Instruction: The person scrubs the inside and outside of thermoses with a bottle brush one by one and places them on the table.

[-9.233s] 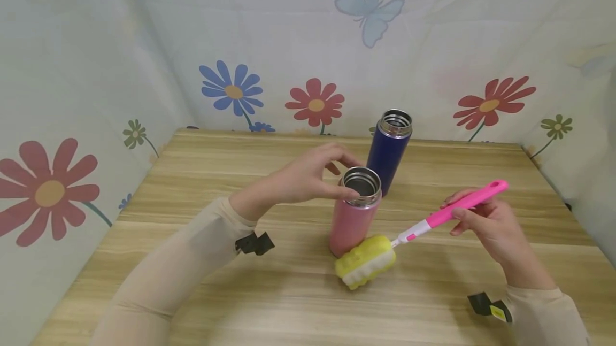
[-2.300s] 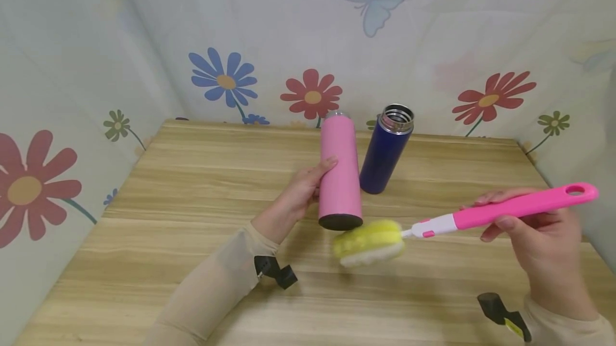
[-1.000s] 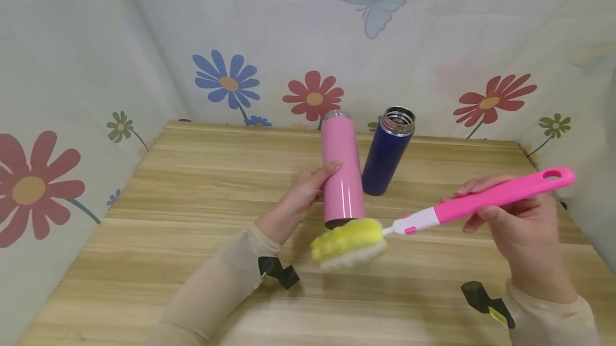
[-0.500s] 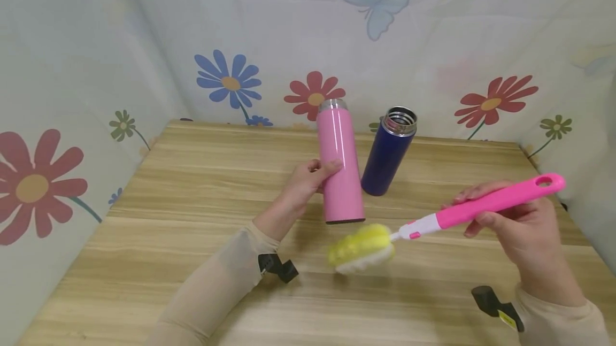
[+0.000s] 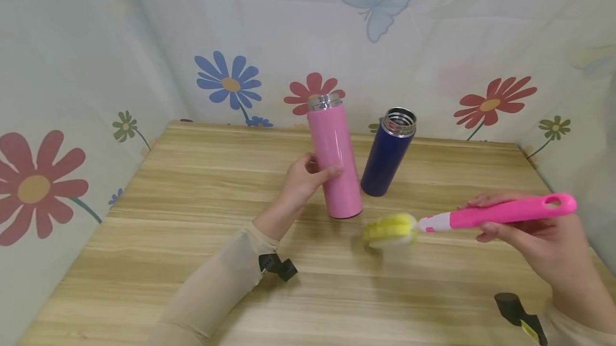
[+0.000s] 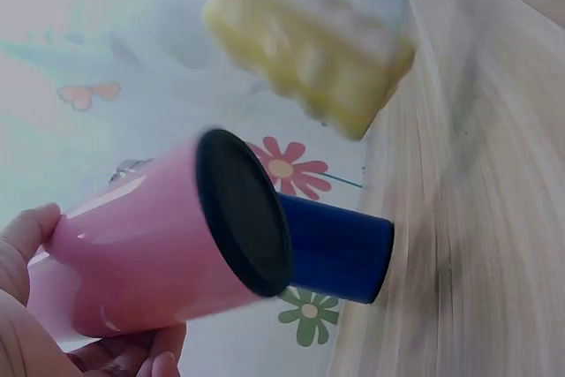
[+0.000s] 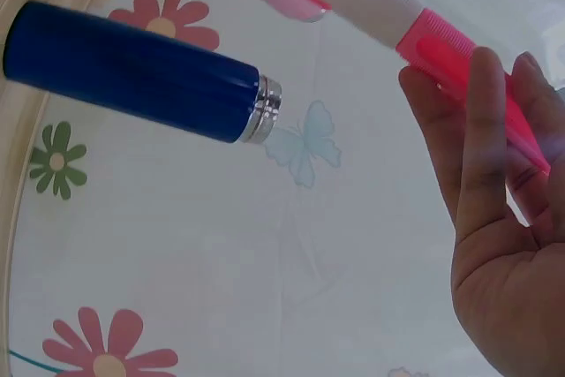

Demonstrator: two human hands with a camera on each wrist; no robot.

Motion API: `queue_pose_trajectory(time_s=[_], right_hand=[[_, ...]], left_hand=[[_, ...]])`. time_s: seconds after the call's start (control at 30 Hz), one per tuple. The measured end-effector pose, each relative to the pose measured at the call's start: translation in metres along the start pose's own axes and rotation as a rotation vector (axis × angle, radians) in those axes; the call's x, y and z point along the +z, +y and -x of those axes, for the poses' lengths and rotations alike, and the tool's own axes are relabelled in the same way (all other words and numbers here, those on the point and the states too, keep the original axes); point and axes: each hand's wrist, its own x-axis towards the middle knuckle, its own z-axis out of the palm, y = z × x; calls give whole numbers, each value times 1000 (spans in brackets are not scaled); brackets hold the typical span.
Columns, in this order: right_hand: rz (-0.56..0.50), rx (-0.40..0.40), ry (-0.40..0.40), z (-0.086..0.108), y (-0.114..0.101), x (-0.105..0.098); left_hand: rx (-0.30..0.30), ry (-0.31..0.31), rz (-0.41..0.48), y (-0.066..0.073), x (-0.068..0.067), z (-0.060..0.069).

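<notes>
My left hand (image 5: 303, 183) grips the pink thermos bottle (image 5: 335, 156) around its middle, thumb across the front. In the left wrist view the black base of this pink bottle (image 6: 132, 253) is clear of the table; its lidless steel neck leans away to the far left. With my right hand (image 5: 544, 244) I hold a bottle brush (image 5: 505, 213) by its pink handle. The brush's yellow-and-white sponge head (image 5: 391, 230) is blurred, just right of the pink bottle's base and apart from it. A dark blue thermos bottle (image 5: 387, 156) without a lid stands upright behind, untouched.
The wood-grain table (image 5: 192, 185) carries all of this. A pale cloth backdrop (image 5: 289, 20) printed with flowers and a butterfly closes off the back and sides. A small black camera mount (image 5: 278, 267) sits at my left wrist.
Earlier the pink bottle stood on the table; my left hand has since lifted and tilted it. In the last half second its neck has swung left and the brush has moved right, away from its base.
</notes>
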Motion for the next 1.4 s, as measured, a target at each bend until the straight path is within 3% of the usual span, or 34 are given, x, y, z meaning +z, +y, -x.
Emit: queue_pose_trajectory(time_s=[0.13, 0.27, 0.4, 0.5, 0.7, 0.77, 0.9, 1.1, 1.27, 1.4], right_hand=[[62, 12, 34, 4, -1, -3], [196, 22, 96, 10, -2, -7], [535, 74, 212, 16, -2, -12], [733, 162, 320, 19, 0, -15], [544, 228, 604, 21, 13, -15], [568, 254, 683, 22, 18, -15], [631, 261, 774, 24, 29, -18], [475, 187, 892, 28, 46, -24], [704, 318, 926, 30, 57, -25], [747, 352, 935, 32, 63, -24]], left_hand=[[23, 0, -30, -1, 0, 0], [69, 6, -76, -3, -1, 0], [100, 18, -109, -6, -2, -1], [105, 28, -133, -8, -2, -3], [126, 59, -194, -12, -2, -5], [138, 62, -205, -13, -2, -6], [159, 64, -214, -15, -3, -8], [181, 72, -244, -21, -2, -11], [194, 63, -270, -25, -2, -13], [204, 56, -272, -27, -1, -14]])
